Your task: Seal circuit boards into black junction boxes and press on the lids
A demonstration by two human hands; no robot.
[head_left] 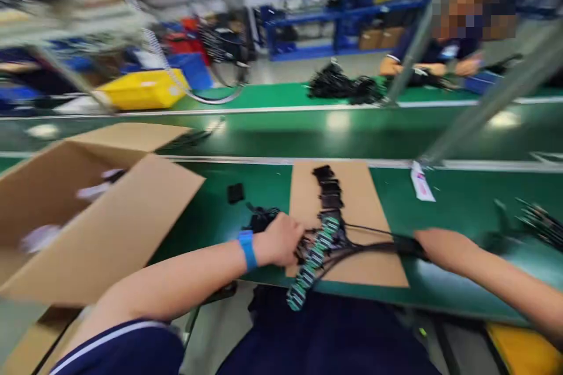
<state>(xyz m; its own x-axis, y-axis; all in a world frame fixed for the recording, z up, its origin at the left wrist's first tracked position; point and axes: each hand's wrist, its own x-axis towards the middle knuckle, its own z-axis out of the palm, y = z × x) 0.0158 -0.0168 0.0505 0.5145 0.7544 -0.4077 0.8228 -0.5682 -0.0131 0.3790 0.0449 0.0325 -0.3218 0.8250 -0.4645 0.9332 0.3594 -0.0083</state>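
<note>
Wrapped round a bundle of black cables (263,220) is my left hand (281,240), closed, with a blue band on its wrist. Dark wire ends show by its fingers, blurred. Beside it, a green-and-black patterned strip (314,263) slants over a flat cardboard sheet (373,211) and past the table's front edge. Several black blocks (331,190) lie in a row above the strip. My right hand (440,249) is closed on black cables (373,247) that run leftward to the strip. Its fingers are partly hidden.
An open cardboard box (127,225) stands at left, with whitish items inside. A small black square piece (236,193) lies near it. At right are a white tag (422,181), a slanting metal post (492,94) and thin cables (543,222). A co-worker sits across, near black cables (338,82).
</note>
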